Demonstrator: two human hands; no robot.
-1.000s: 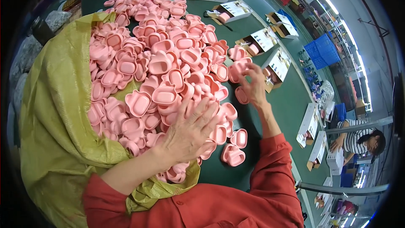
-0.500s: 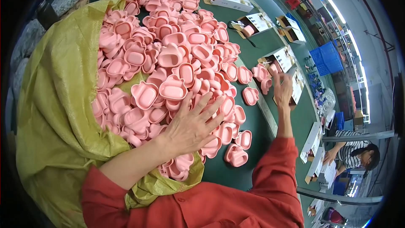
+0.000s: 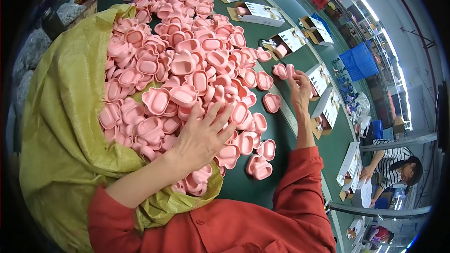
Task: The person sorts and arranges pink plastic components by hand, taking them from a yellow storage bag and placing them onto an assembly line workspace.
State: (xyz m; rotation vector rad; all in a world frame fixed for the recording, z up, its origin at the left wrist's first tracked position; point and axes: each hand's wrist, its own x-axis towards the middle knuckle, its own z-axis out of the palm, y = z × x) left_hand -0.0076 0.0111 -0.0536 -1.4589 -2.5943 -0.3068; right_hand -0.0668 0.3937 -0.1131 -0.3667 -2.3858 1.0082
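A big heap of pink, soft-looking hollow pieces [image 3: 183, 62], eared in outline with a rounded oblong recess, spreads before me. My left hand [image 3: 201, 137] rests on the near side of the heap, palm down with its fingers spread. To the right, my right hand [image 3: 301, 88] pinches one pink hollow piece [image 3: 290, 70] between thumb and fingers. Close by that lies another pink piece [image 3: 280, 71]. Just beyond my right hand is an open white carton [image 3: 319, 78] with something pink inside.
A yellow-green woven sack [image 3: 61, 122] lies on the left, its mouth under the heap. More open cartons [image 3: 262, 15] stand in a row on the green belt [image 3: 281, 16]. Across it, a person in a striped top [image 3: 391, 152] handles cartons. A blue crate [image 3: 358, 62] stands farther back.
My right hand has drawn left from the cartons and now pinches a pink piece. Cartons on the belt have shifted toward me. My left hand stays spread on the heap.
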